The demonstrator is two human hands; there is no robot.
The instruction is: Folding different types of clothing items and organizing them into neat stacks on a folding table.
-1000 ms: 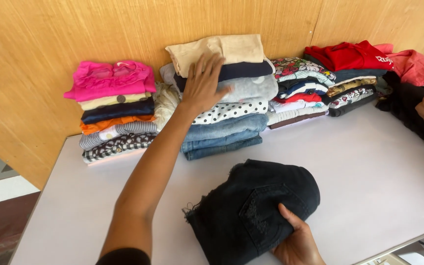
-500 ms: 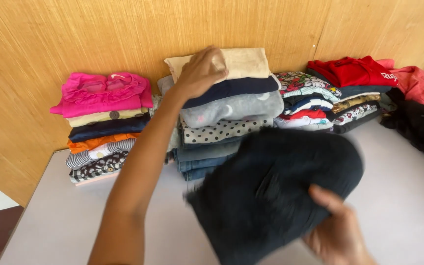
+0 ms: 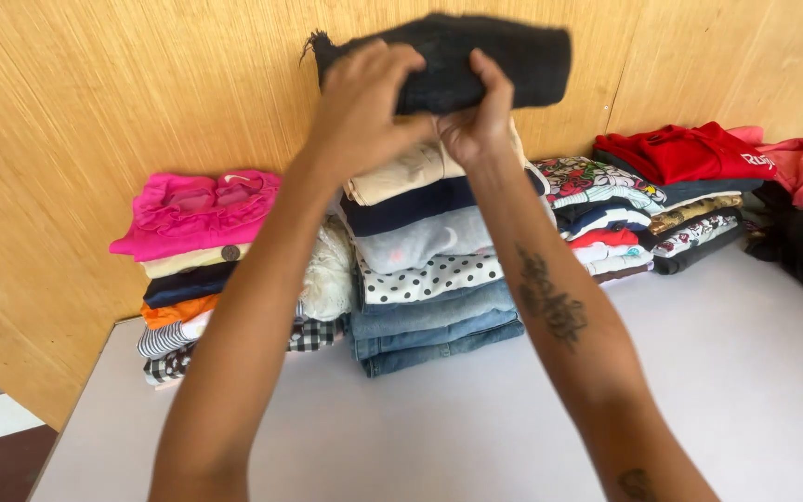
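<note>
Both hands grip a folded black garment (image 3: 457, 60) held up above the middle pile of clothes (image 3: 429, 279) by the far wall: left hand (image 3: 360, 107) over its left end, right hand (image 3: 476, 116) pinching underneath. It looks soft, thick and floppy, likely to unfold, so it is best supported from below at both ends.

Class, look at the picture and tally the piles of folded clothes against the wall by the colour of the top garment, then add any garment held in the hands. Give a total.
Pink-topped pile: 1
Cream-topped pile: 1
Floral-topped pile: 1
Red-topped pile: 1
Black folded garment, held by left hand and right hand: 1
Total: 5
</note>
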